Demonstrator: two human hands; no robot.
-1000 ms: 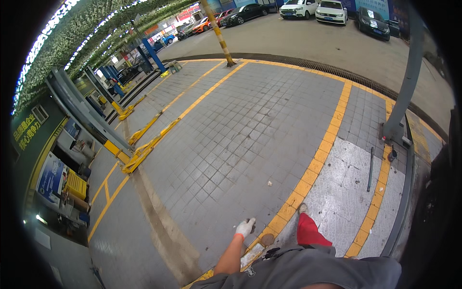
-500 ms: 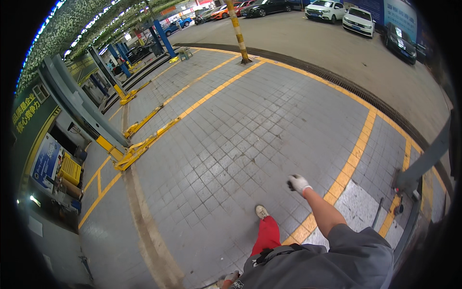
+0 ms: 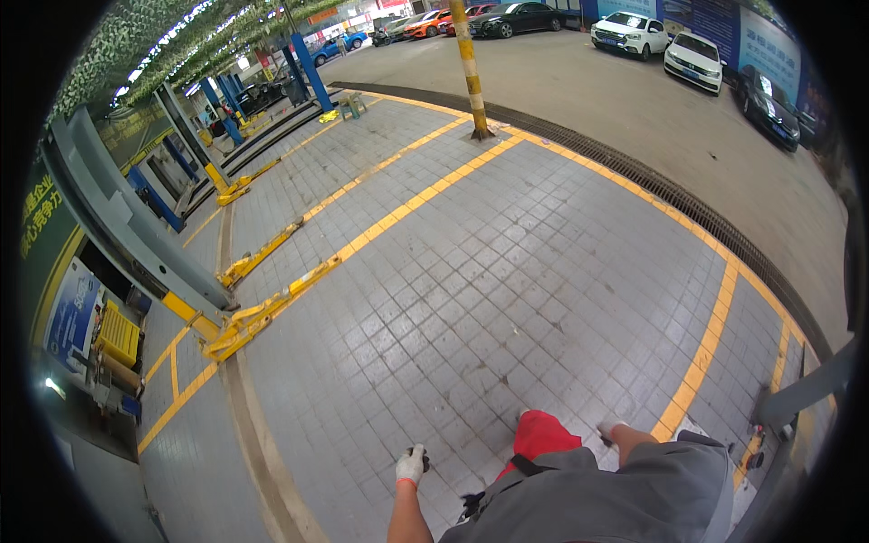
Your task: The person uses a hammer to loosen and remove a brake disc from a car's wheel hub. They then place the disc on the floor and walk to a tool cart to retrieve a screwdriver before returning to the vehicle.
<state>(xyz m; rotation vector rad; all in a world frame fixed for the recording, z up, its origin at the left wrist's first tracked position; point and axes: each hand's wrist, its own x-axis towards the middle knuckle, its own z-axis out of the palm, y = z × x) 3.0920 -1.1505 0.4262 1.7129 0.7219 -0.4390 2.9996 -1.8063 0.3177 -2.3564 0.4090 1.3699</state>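
Observation:
My left hand (image 3: pixel 412 465), in a white work glove with an orange cuff, hangs over the grey tiled floor (image 3: pixel 380 398). Its fingers are curled, and a dark patch shows at them; whether this is glove coating or a small held thing is unclear. On the other side, my right hand (image 3: pixel 611 427) is also in a whitish glove, low beside my red trouser leg (image 3: pixel 546 433). The fingers of that hand are smeared and partly hidden. Neither hand touches anything around it that I can see.
Grey lift posts (image 3: pixel 136 217) with yellow lift arms (image 3: pixel 272 308) stand at the left. A yellow-banded pole (image 3: pixel 471 77) rises by a drain grate (image 3: pixel 661 185). Parked cars (image 3: pixel 692 61) line the far side. Another post (image 3: pixel 806 389) leans in at right; a yellow crate (image 3: pixel 119 333) sits left.
My left hand has swung forward into fuller view, while my right hand has dropped back toward my body. The surroundings have shifted as I walk, and the shoe is now mostly hidden.

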